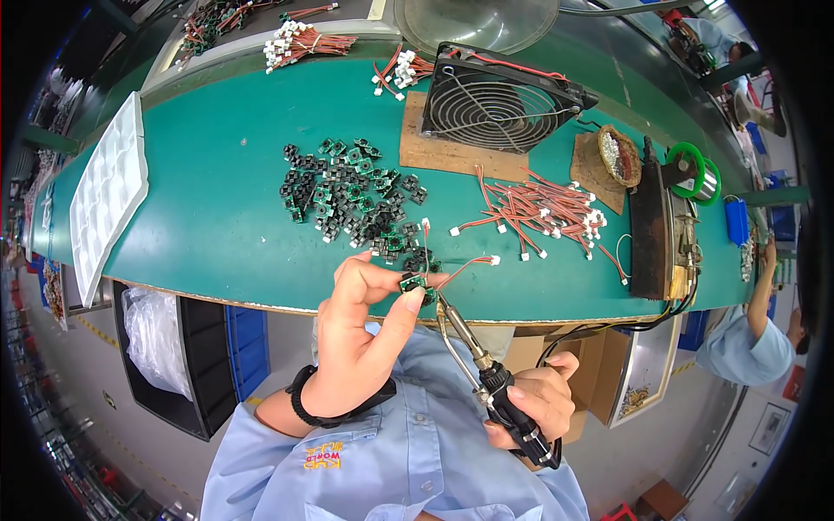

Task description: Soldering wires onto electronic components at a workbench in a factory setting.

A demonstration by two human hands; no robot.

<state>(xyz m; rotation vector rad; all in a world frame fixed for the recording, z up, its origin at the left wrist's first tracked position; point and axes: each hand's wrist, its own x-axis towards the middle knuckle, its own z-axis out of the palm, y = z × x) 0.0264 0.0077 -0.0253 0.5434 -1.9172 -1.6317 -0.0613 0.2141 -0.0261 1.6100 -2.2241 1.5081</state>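
Between thumb and fingers, my left hand (pixel 358 319) pinches a small green circuit board (pixel 411 283) near the table's front edge. Red-and-black wire leads with white connectors (pixel 494 260) stick out around the board. My right hand (pixel 546 401) is wrapped round the black handle of a soldering iron (pixel 493 375), which has a thin metal tube running alongside its barrel. The iron's tip reaches the right side of the board; my fingers partly hide the joint. Just beyond lies a heap of small black-and-green boards (pixel 352 195).
Loose wire leads (pixel 556 213) lie right of the boards. Behind them stands a black fan (pixel 495 108) on a brown board. At right are a bowl (pixel 618 156), a dark metal soldering unit (pixel 650 234) and a green solder spool (pixel 688 172); at left, a white moulded tray (pixel 109 195).
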